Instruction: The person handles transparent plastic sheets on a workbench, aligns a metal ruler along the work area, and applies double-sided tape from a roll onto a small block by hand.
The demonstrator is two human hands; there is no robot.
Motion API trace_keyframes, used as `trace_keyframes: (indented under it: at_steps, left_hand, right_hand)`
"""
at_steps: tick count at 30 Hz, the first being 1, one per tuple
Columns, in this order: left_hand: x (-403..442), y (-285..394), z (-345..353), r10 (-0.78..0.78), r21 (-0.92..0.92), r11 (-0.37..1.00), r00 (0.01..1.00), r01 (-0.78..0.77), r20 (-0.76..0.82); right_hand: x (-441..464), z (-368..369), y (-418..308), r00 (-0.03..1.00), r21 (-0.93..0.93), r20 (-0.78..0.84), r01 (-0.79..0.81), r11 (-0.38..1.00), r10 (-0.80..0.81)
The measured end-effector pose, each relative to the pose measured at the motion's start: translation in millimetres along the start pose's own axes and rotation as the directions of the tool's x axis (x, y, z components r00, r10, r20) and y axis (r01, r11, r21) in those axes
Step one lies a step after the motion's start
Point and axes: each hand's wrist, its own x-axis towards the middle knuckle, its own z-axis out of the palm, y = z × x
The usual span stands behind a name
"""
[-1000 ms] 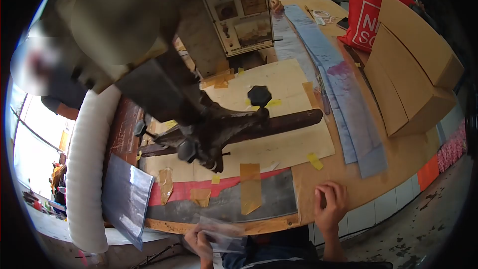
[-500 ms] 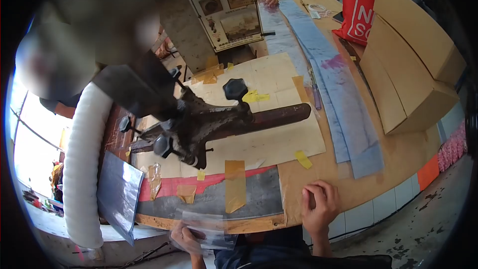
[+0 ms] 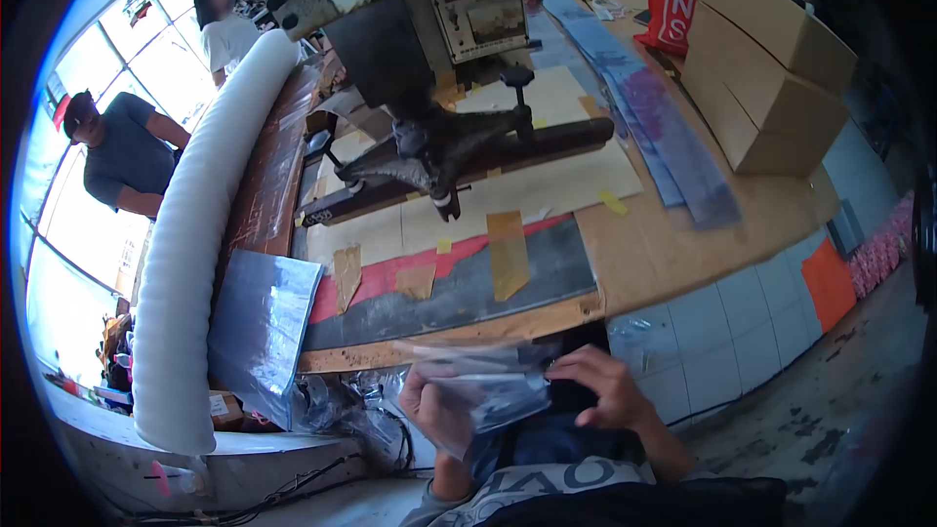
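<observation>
My left hand is closed around a clear plastic bag, which hangs just in front of my body, below the table's front edge. The bag is see-through and a little blurred; whether it is one or a stack I cannot tell. My right hand is at the bag's right side with its fingers stretched and the thumb apart. Its fingertips reach the bag's edge, and contact there is not clear. Above both hands stands a press machine with a dark metal arm over a taped cream board.
A long white foam roll lies at the left beside a stack of clear plastic sheets. Blue plastic strips, a cardboard box and a red bag are at the right. Two people stand at the far left.
My view has swung, bringing the people at left into sight. My left hand has raised the plastic bag. My right hand has left the tabletop and come to the bag's right edge.
</observation>
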Motion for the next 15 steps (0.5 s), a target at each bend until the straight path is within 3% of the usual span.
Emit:
trace_keyframes:
  at_steps: [1,3,5,6,8,9,11,12,13,15]
  left_hand:
    - [-3.4,-0.8,-3.8,-0.062,-0.121,0.99,0.998,0.066,0.03]
    - [-10.1,0.8,-8.3,-0.186,-0.35,0.914,0.978,0.206,0.089]
    - [-15.0,7.9,1.5,-0.241,-0.43,0.858,0.96,0.28,0.145]
    - [-15.3,-2.2,5.8,-0.165,-0.259,0.95,0.984,0.176,0.063]
    - [-13.4,6.4,16.5,-0.166,-0.131,0.967,0.932,0.217,0.321]
    - [-9.5,10.8,22.0,-0.193,-0.023,0.973,0.872,0.228,0.449]
    - [-7.7,16.2,34.6,-0.187,-0.039,0.951,0.668,0.308,0.721]
    - [-8.8,13.5,36.6,-0.206,-0.062,0.915,0.596,0.398,0.776]
    - [-12.3,11.2,44.0,-0.178,-0.088,0.908,0.565,0.41,0.806]
    - [-9.3,17.9,68.6,-0.074,-0.075,0.954,0.471,0.289,0.879]
  right_hand:
    - [-1.8,11.0,-10.9,0.998,0.004,0.05,0.033,0.999,-0.033]
    - [-13.6,36.5,-29.7,0.992,-0.032,-0.107,-0.077,0.996,0.074]
    - [-21.6,45.2,-32.1,0.969,-0.019,-0.197,-0.156,0.988,0.149]
    - [-27.4,40.6,-27.8,0.961,0.008,-0.205,-0.187,0.982,0.185]
    - [-33.5,24.9,-23.9,0.945,0.011,-0.258,-0.207,0.978,0.203]
    - [-33.0,10.5,-24.9,0.902,0.114,-0.329,-0.257,0.96,0.281]
    - [-20.2,-26.3,-38.4,0.79,0.236,-0.493,-0.281,0.93,0.364]
    - [-8.0,-46.6,-49.3,0.723,0.252,-0.587,-0.265,0.931,0.364]
    - [4.2,-65.5,-58.9,0.733,0.234,-0.585,-0.258,0.937,0.347]
    - [32.0,-81.6,-73.0,0.757,0.134,-0.595,-0.239,0.962,0.271]
